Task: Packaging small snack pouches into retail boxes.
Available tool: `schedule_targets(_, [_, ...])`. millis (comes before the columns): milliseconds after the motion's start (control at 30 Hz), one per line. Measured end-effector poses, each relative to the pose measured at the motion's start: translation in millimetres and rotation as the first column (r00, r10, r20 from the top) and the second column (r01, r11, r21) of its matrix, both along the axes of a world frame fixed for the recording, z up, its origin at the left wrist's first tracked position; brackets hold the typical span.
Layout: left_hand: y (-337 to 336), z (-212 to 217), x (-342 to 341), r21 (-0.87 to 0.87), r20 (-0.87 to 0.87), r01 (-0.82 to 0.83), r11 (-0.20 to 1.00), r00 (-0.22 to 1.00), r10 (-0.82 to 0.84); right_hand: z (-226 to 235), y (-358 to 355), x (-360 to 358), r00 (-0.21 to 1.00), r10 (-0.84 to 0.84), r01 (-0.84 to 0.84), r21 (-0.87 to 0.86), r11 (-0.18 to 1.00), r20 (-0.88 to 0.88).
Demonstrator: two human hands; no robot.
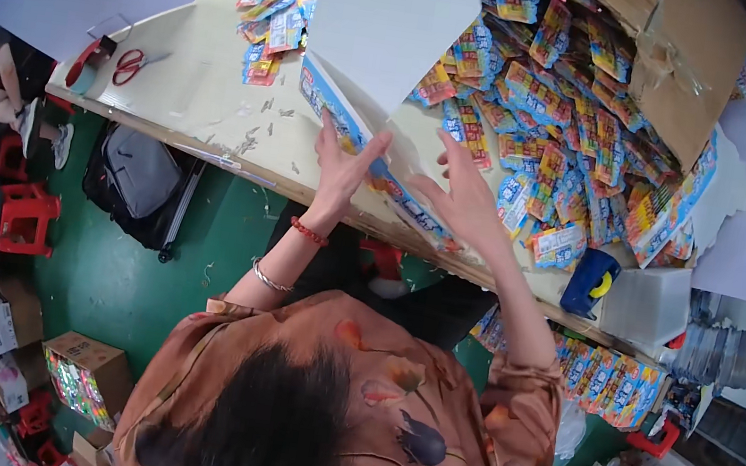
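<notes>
A cardboard display box (384, 30) stands tilted at the table's front edge, its large white panel raised and a blue printed strip running along its near side. My left hand (341, 169) grips that strip, thumb on one side and fingers on the other. Close to the strip's right part is my right hand (465, 200), fingers apart and holding nothing; whether its fingertips touch the box I cannot tell. Right of the box lies a large heap of small blue, red and yellow packets (552, 115). A smaller pile of such packets (280, 15) lies to its left.
Red-handled scissors (129, 67) and a tape roll (86, 69) lie at the table's left. An open brown carton (692, 68) leans over the heap. A blue tape dispenser (591, 283) stands at the right edge, beside a clear plastic box (644, 305). A grey backpack (138, 171) rests on the floor.
</notes>
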State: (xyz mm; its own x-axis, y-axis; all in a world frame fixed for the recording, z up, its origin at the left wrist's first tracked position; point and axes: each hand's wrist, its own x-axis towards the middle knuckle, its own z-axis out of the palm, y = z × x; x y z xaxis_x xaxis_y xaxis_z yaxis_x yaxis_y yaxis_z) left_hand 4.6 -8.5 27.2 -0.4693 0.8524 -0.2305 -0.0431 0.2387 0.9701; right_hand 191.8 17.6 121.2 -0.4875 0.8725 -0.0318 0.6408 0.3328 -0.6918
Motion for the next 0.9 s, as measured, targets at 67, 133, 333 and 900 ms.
schedule_targets(67, [-0.6,7.1,-2.6,-0.076,-0.057,-0.003,0.997,0.998,-0.001,-13.5,23.7,-13.5,1.0,0.024,-0.025,-0.033,0.999,-0.009])
schedule_targets(133, [-6.6,21.2,-2.0,0.089,0.154,0.114,0.99,0.98,-0.127,-24.7,51.6,-17.2,0.991,0.134,-0.133,-0.411,0.902,-0.026])
schedule_targets(333, [-27.9,26.0,-39.0,0.282,-0.432,0.235,0.93,0.897,-0.096,-55.4,63.3,-11.7,0.971,-0.109,-0.015,0.509,0.861,0.214])
schedule_targets(900, [-2.5,74.8,-57.6,-0.611,-0.773,0.745,0.268,-0.487,-0.406,-20.1,49.3,-41.2,0.696,0.497,-0.687,0.281,0.67,0.518])
